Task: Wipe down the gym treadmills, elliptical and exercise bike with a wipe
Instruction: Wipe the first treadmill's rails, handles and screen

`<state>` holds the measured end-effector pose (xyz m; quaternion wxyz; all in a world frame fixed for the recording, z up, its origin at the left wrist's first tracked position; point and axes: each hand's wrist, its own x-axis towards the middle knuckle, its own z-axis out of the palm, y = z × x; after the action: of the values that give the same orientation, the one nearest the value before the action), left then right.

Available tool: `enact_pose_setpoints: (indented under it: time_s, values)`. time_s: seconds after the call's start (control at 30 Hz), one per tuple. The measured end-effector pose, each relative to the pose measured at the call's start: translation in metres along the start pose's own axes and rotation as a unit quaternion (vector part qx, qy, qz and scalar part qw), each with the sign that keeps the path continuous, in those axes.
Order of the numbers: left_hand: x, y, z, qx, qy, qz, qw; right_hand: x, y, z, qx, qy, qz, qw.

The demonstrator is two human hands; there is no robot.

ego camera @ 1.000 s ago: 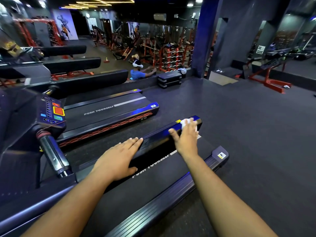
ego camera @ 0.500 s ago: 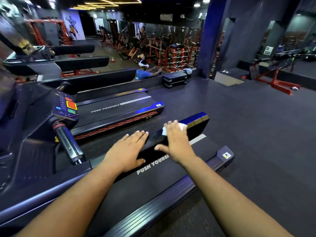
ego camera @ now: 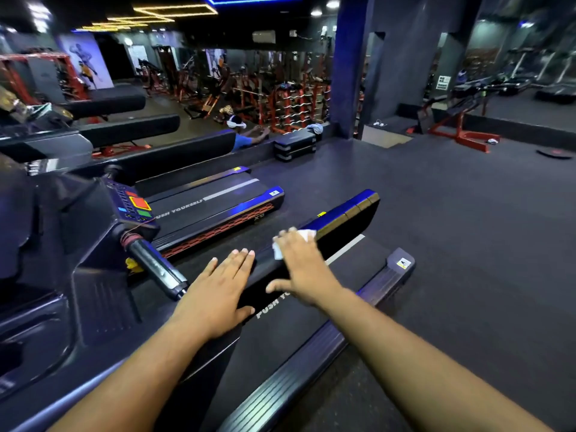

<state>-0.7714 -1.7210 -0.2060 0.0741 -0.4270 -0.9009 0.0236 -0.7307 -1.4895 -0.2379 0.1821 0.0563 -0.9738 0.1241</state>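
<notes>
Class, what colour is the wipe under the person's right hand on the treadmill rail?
White. The wipe shows under the right hand in the head view, the only view.

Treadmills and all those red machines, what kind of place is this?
It looks like a gym. Two treadmills lie side by side, the near treadmill and the far treadmill, both printed PUSH YOURSELF. Behind them stand red weight racks and a red bench.
</notes>
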Motion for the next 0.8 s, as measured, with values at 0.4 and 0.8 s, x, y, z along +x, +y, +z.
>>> enact_pose_setpoints:
  time_s: [0.4, 0.8]
  values:
    - [-0.027, -0.011, -0.007, -0.028, 0.003, 0.001, 1.0, -0.011, -0.022, 0.009, 0.031, 0.068, 0.102, 0.992]
    - [-0.025, -0.022, -0.009, -0.127, -0.015, -0.002, 0.992, -0.016, -0.037, 0.017, -0.009, 0.067, 0.008, 0.998]
